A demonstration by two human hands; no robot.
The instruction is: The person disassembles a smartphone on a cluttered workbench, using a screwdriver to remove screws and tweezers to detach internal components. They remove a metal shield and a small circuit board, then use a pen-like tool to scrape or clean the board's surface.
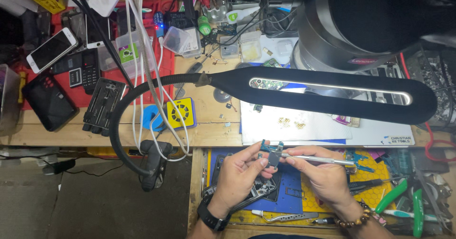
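The black lamp head (332, 94) stretches across the wooden tabletop (209, 125). Below it, over the blue mat (285, 196), the left hand (237, 175) pinches a small circuit board (271, 154) upright between its fingers. The right hand (323, 172) grips metal tweezers (318, 159) lying crosswise, their tip touching the board's right edge.

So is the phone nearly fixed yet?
Not yet. The phone lies opened on the blue mat. The left hand holds a small circuit board while the right hand works it with tweezers. The board isn't back inside.
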